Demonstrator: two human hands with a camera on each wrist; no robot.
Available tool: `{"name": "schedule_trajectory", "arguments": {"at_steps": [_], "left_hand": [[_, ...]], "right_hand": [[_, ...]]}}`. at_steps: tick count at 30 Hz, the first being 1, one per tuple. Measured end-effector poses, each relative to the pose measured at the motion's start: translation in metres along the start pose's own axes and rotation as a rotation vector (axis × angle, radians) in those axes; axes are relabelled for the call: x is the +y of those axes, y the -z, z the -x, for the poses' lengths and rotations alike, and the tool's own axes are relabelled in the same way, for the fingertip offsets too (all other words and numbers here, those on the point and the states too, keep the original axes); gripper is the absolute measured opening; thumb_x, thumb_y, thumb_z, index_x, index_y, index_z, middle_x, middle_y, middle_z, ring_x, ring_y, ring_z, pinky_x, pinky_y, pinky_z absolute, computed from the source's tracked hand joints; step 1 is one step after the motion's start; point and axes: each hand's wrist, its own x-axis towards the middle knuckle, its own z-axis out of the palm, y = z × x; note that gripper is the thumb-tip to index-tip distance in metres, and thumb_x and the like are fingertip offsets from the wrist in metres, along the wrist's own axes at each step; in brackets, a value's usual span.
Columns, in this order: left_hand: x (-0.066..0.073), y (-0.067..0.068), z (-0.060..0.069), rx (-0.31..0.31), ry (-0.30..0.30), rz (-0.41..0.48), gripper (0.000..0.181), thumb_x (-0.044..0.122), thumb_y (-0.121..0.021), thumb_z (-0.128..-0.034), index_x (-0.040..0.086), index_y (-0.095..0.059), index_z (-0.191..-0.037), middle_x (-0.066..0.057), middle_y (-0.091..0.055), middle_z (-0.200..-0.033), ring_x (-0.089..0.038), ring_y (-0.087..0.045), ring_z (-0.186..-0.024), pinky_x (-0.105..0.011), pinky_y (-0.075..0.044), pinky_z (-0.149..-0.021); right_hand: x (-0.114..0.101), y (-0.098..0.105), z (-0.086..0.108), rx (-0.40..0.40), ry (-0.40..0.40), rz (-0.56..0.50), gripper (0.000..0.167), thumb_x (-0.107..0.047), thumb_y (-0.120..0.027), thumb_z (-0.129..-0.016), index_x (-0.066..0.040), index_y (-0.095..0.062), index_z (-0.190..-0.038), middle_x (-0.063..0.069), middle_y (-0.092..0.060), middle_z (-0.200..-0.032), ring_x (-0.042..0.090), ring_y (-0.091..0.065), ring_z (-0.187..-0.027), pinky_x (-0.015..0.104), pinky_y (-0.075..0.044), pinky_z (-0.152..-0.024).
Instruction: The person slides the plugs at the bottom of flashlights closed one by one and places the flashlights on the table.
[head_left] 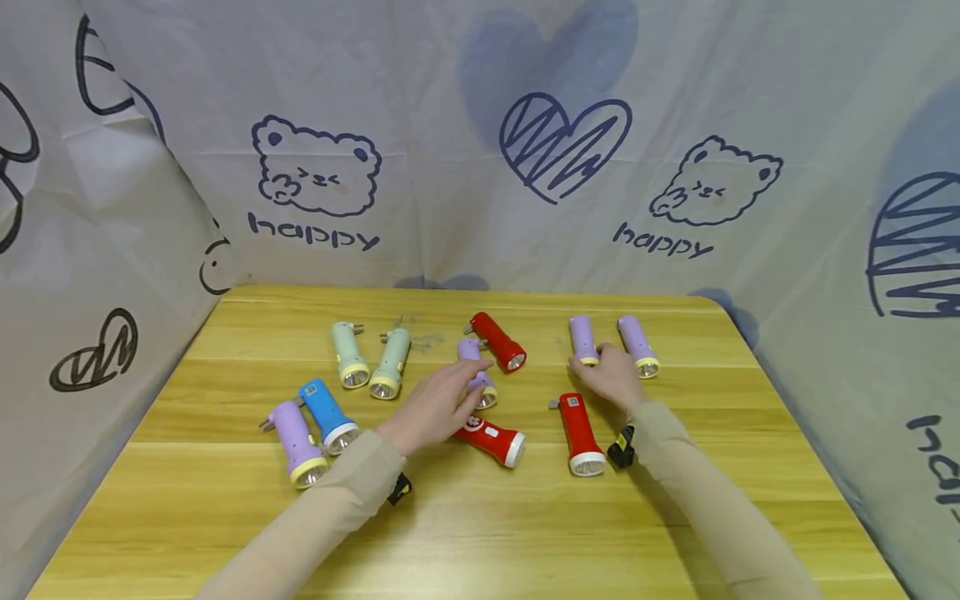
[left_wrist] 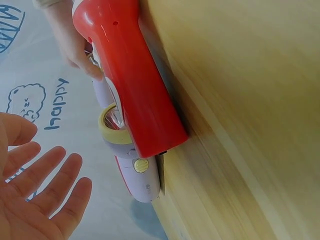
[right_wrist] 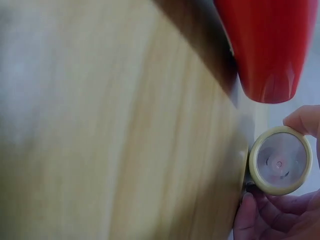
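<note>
Far right, my right hand (head_left: 611, 377) grips a yellow-headed purple plastic flashlight (head_left: 581, 335). My left hand (head_left: 433, 406), fingers loosely spread, hovers near a white-headed red plastic flashlight (head_left: 495, 440).

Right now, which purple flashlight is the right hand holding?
The second purple flashlight from the right: only this one has its yellow rim gripped by the right hand.
</note>
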Motion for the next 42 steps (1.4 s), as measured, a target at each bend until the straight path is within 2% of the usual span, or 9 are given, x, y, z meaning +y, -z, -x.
{"name": "schedule_trajectory", "arguments": {"at_steps": [9, 21, 31, 42], "left_hand": [[0.000, 0.000, 0.001, -0.001, 0.013, 0.007, 0.040, 0.016, -0.058, -0.1023, 0.005, -0.055, -0.141, -0.013, -0.065, -0.136, -0.029, -0.063, -0.126, -0.044, -0.052, -0.107], [0.000, -0.001, 0.001, 0.002, 0.001, 0.020, 0.042, 0.013, -0.059, -0.1014, 0.003, -0.054, -0.142, -0.015, -0.064, -0.138, -0.031, -0.063, -0.126, -0.045, -0.052, -0.107], [-0.002, -0.002, 0.003, 0.002, 0.001, 0.022, 0.041, 0.013, -0.058, -0.1017, 0.002, -0.054, -0.141, -0.016, -0.064, -0.137, -0.031, -0.063, -0.125, -0.046, -0.053, -0.106], [-0.006, 0.002, 0.004, -0.012, 0.017, 0.023, 0.042, 0.015, -0.056, -0.1030, 0.004, -0.053, -0.143, -0.016, -0.061, -0.142, -0.032, -0.060, -0.130, -0.046, -0.050, -0.109]], "right_hand": [[-0.004, -0.003, -0.004, -0.044, -0.009, -0.017, 0.069, -0.047, -0.058, -0.095, 0.010, -0.051, -0.133, 0.029, -0.066, -0.119, 0.038, -0.066, -0.101, 0.049, -0.054, -0.090], [-0.002, -0.001, -0.010, -0.046, 0.011, 0.014, 0.070, -0.048, -0.057, -0.096, 0.012, -0.053, -0.130, 0.030, -0.066, -0.116, 0.037, -0.066, -0.097, 0.049, -0.055, -0.086], [-0.004, -0.003, -0.008, -0.052, 0.008, 0.015, 0.068, -0.048, -0.059, -0.095, 0.011, -0.054, -0.128, 0.028, -0.067, -0.114, 0.035, -0.065, -0.094, 0.046, -0.055, -0.084], [-0.008, 0.006, 0.001, -0.082, -0.007, -0.030, 0.073, -0.051, -0.055, -0.097, 0.012, -0.050, -0.134, 0.030, -0.065, -0.123, 0.037, -0.064, -0.102, 0.048, -0.054, -0.091]]}}
